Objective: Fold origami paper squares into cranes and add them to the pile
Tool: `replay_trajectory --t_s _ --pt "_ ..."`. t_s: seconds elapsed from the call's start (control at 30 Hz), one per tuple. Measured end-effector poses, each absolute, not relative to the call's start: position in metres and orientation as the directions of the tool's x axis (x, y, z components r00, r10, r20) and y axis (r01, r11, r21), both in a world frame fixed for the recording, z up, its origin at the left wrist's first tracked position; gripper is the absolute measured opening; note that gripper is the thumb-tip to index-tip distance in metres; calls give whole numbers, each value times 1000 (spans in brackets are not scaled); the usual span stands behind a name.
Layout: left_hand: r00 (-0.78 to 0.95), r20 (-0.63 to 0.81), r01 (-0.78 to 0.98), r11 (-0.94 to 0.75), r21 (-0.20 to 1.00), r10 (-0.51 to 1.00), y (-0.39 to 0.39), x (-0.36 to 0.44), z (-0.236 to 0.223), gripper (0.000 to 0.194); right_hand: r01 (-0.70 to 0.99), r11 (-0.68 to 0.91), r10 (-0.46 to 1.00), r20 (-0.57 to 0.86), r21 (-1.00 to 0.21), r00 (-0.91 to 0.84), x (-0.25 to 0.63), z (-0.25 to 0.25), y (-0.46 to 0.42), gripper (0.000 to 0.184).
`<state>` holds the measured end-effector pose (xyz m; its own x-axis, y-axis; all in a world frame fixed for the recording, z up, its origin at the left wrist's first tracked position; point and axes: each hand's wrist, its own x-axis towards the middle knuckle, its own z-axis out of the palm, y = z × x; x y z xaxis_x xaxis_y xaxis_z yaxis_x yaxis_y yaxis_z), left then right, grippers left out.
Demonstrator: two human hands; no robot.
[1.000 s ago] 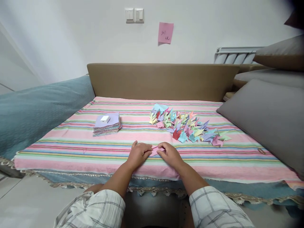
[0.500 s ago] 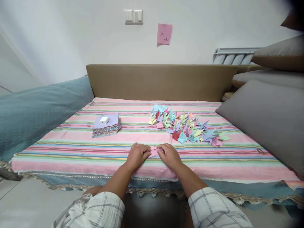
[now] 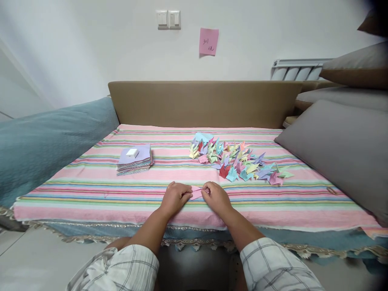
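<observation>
A small folded piece of pink paper (image 3: 196, 193) lies on the striped cloth between my two hands. My left hand (image 3: 176, 197) pinches its left edge between thumb and fingers. On the other side my right hand (image 3: 216, 197) grips the right end, thumb and index finger together, covering that part of the paper. Just beyond my right hand spreads a group of folded paper cranes (image 3: 233, 159) in many colours. To the far left of my hands sits a stack of square paper sheets (image 3: 135, 165), purple on top, with a small white box (image 3: 132, 152) resting on it.
The striped cloth (image 3: 91, 194) covers the sofa seat. Grey cushions (image 3: 333, 149) are piled at the right, and a blue-covered armrest (image 3: 60, 129) bounds the left. A small brown object (image 3: 332, 190) lies near the cushions. The brown backrest (image 3: 203, 105) stands behind.
Both hands stay on the pink paper with only slight finger shifts; the right thumb and fingers have moved a little on its edge. The view has drifted slightly.
</observation>
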<state>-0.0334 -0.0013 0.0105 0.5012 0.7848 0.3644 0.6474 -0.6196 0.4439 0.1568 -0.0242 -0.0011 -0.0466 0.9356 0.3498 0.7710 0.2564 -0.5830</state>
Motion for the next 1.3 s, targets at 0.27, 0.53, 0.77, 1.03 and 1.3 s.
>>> replay_trajectory --t_s 0.27,0.53,0.77,1.03,1.3 --pt "458 398 646 -605 465 795 -2 -36 9 12 796 326 907 406 -511 -111 160 -4 -23 17" --pt "484 370 658 -609 442 793 -5 -34 13 14 778 569 781 471 -266 -410 148 -9 -33 40" --pt "412 354 681 -542 492 840 -7 -38 14 11 789 559 803 403 -256 -438 148 -15 -32 38" --pt "340 355 714 -484 505 871 -6 -46 12 11 758 560 812 402 -333 -423 148 -11 -33 38" --pt "471 318 659 -568 493 823 5 -64 16 9 747 538 831 394 -391 -393 147 -7 -34 31"
